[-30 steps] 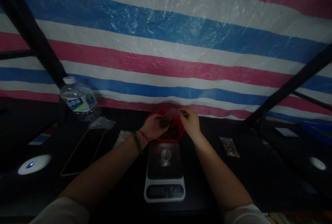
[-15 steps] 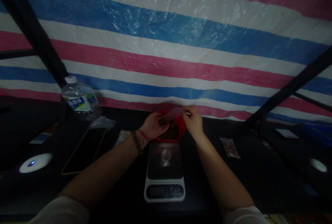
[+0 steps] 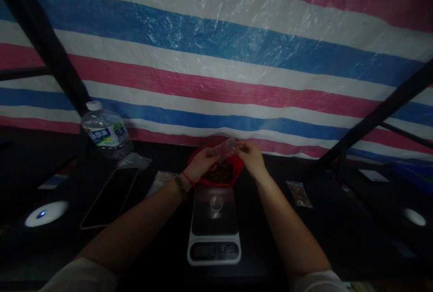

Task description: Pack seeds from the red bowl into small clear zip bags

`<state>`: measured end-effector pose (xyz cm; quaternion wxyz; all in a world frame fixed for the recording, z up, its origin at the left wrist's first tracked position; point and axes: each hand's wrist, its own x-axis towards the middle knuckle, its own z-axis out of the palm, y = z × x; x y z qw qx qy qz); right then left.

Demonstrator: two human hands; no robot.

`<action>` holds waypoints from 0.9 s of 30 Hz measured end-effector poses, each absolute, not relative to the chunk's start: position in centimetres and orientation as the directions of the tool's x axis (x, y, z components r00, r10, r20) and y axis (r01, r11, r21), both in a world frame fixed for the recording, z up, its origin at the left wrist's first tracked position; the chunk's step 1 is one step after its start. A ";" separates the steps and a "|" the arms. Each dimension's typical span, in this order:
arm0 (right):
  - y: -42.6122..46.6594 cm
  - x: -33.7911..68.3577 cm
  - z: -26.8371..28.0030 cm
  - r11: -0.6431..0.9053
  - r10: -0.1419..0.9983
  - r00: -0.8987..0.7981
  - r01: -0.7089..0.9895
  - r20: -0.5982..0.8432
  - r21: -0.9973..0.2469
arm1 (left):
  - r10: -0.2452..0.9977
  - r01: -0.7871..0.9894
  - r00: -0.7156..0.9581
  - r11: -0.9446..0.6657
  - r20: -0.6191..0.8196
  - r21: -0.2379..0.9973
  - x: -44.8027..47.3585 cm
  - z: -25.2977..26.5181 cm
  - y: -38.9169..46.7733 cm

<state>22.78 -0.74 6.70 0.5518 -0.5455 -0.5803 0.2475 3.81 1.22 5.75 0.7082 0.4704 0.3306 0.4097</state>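
Between my two hands is a small clear plastic bag (image 3: pixel 226 148), held above a red bowl (image 3: pixel 237 170). Small brown pieces (image 3: pixel 221 173) lie in the bowl; their kind is too dark to make out. My left hand (image 3: pixel 203 162) pinches the bag's left side, over the bowl's left rim. The fingers of my right hand (image 3: pixel 250 155) close on the bag's right end. Just in front of the bowl stands a digital scale (image 3: pixel 215 220) with a small clear round cup (image 3: pixel 216 202) on its plate.
On the left are a large plastic bottle (image 3: pixel 108 132), a phone (image 3: pixel 111 197), a white oval device (image 3: pixel 46 214) and some pale bags (image 3: pixel 161 179). A filled clear packet (image 3: pixel 299 194) lies on the right. A striped sheet (image 3: pixel 216 71) hangs behind the table.
My left hand has turned from palm-up over the brown pieces to gripping the bag's side. The bag has tilted up slightly, and my right hand has shifted a little left.
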 end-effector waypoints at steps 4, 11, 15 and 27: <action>-0.9 23.0 7.1 0.215 0.947 0.168 0.301 0.273 -0.929 | 0.935 -0.179 0.349 0.004 0.060 0.984 3.1 6.7 1.9; -2.0 22.3 8.3 0.247 0.931 0.166 0.368 0.325 -0.896 | 0.962 -0.197 0.170 -0.181 0.215 0.964 -1.3 9.9 2.3; -2.6 22.4 9.2 0.290 0.909 0.163 0.411 0.383 -0.864 | 0.943 0.008 0.251 -0.229 0.220 0.973 -7.3 12.5 1.5; -4.0 22.6 10.9 0.362 0.892 0.082 0.463 0.445 -0.809 | 0.828 0.480 0.536 -0.138 -0.165 0.866 -14.7 4.5 1.9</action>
